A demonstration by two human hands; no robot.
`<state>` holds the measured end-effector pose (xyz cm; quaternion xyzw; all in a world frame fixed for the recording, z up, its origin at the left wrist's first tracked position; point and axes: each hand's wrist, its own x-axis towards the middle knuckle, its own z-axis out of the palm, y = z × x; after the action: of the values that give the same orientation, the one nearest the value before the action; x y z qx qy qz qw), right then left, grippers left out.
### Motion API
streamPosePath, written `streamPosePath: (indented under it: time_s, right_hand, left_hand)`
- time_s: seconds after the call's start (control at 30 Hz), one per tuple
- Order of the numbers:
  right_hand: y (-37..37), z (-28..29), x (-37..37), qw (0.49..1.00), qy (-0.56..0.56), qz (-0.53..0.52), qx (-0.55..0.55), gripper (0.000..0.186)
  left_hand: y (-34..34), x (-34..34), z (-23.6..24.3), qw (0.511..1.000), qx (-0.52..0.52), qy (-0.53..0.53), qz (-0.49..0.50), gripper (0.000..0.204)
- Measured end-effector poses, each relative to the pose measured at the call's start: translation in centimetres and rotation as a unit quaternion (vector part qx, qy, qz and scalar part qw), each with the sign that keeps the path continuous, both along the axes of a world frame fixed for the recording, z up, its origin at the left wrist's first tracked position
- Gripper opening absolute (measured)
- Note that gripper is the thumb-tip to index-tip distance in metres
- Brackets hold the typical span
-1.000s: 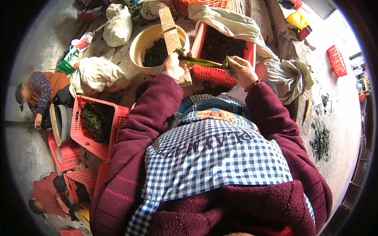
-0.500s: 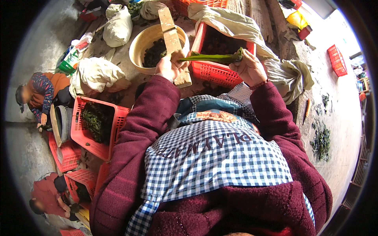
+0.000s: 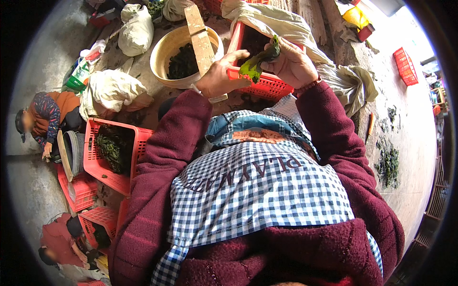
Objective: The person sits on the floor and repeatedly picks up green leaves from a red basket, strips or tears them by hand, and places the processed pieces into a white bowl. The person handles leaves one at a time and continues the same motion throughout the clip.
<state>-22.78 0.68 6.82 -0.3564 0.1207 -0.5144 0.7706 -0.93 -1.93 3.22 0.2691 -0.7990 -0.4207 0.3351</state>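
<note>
A glossy green seaweed strip, dark at its upper end and yellow-green at its lower end, hangs from my right hand, whose fingers pinch the top. Just to its left, my left hand has its fingers stretched toward the strip, apart from one another and holding nothing that I can see. Beneath the hands stands a red plastic crate with dark contents. Close beyond my left hand is a round cream basin of dark seaweed, with a wooden board laid across its rim.
A pale cloth drapes over the crate's far edge. Left of me, another red crate holds seaweed. Two people work at the far left among more crates. Right on the floor lie an orange-handled tool and scattered seaweed.
The strip was stretched taut between both hands. Now my left hand has let go and its fingers have spread, while the strip hangs folded from my right hand, which has moved slightly up and left.
</note>
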Motion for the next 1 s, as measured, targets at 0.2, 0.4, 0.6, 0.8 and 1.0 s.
streamPosePath:
  time_s: [0.2,0.4,0.6,0.8,1.0]
  right_hand:
    - [-0.5,-0.5,0.3,0.999,0.012,-0.031,0.013,0.026]
    - [-1.0,-1.5,0.0,1.000,-0.002,-0.018,0.014,0.029]
    - [-0.8,-0.6,0.2,0.998,0.012,-0.056,0.025,0.023]
    - [-0.3,0.6,0.0,0.992,0.062,-0.112,0.017,0.021]
    - [-1.2,0.0,-1.1,0.993,0.044,-0.096,-0.049,0.026]
  left_hand:
    - [0.1,-2.0,-0.9,0.997,0.066,-0.045,-0.025,0.022]
    - [0.8,-2.4,-2.2,0.988,0.150,-0.018,-0.026,0.020]
    - [1.1,-2.5,-2.7,0.986,0.159,-0.008,-0.050,0.013]
    - [1.6,-2.2,-3.8,0.981,0.177,-0.045,-0.057,0.009]
    - [1.0,-1.8,-5.1,0.984,0.172,-0.021,-0.033,0.006]
